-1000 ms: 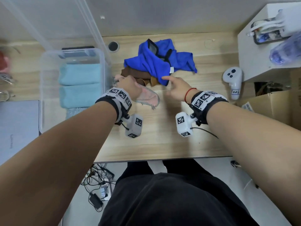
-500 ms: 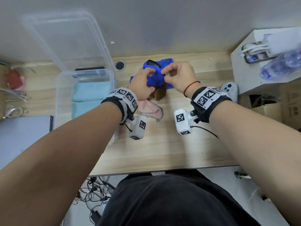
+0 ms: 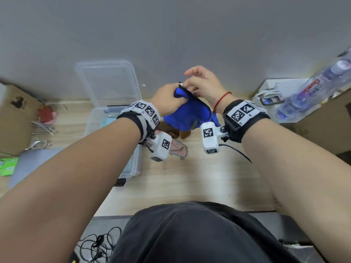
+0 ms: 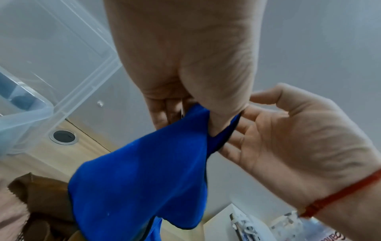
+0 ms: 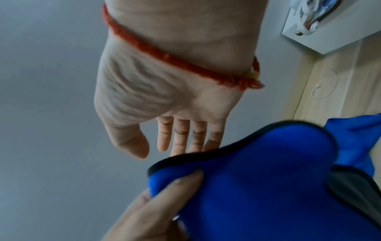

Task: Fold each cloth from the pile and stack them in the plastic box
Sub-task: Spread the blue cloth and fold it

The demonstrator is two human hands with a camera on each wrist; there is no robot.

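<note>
My left hand (image 3: pixel 168 98) grips a corner of the blue cloth (image 3: pixel 188 113) with black edging and holds it up above the table. The cloth hangs down from my fist (image 4: pixel 183 112). My right hand (image 3: pixel 201 85) is beside it, fingers straight and touching the cloth's black edge (image 4: pixel 230 135), thumb apart (image 5: pixel 132 143). A brown cloth (image 3: pixel 182 132) and a pink cloth (image 3: pixel 178 148) lie on the table under my wrists. The clear plastic box (image 3: pixel 89 122) stands to the left with folded light blue cloths (image 3: pixel 108 122) inside.
The box's clear lid (image 3: pixel 108 82) leans on the wall behind it. A white shelf (image 3: pixel 269 88) with a water bottle (image 3: pixel 311 95) stands at the right. At the left are a cardboard box (image 3: pixel 15 118) and a grey laptop (image 3: pixel 28 164). A cable hole (image 4: pixel 63 137) sits at the table's back.
Both hands went from the pink cloth to the blue cloth. My left hand took a corner and lifted it off the pile. My right hand's pinch opened.
</note>
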